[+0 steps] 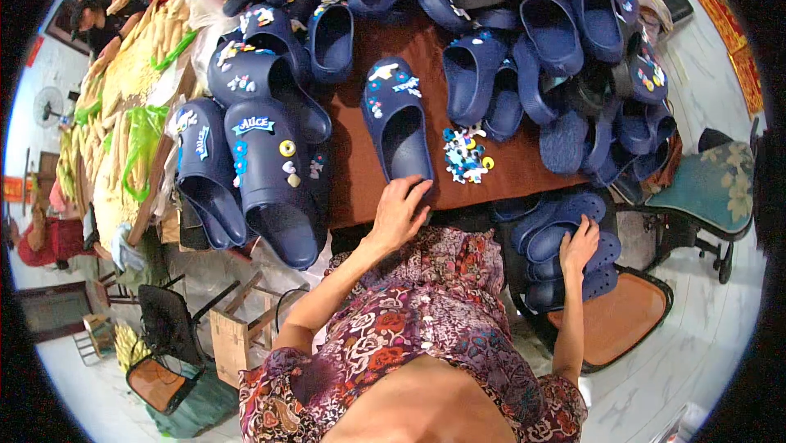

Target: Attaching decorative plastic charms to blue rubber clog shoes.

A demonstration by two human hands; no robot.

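Note:
A navy clog with small white and blue charms on its toe lies on the brown cloth-covered table, its heel toward me. Fingers of my left hand are bent over that heel edge. To the right of the clog sits a small pile of loose colourful charms. Lower right, several plain navy clogs with holes are stacked on a chair beside me. My right hand reaches down among them, its fingers curled around one; the exact grip is partly hidden.
Decorated navy clogs crowd the table's left side. More navy clogs are heaped at the back and right. An orange-seated chair holds the stack; a green chair stands further right. People work beside pale bundles at far left.

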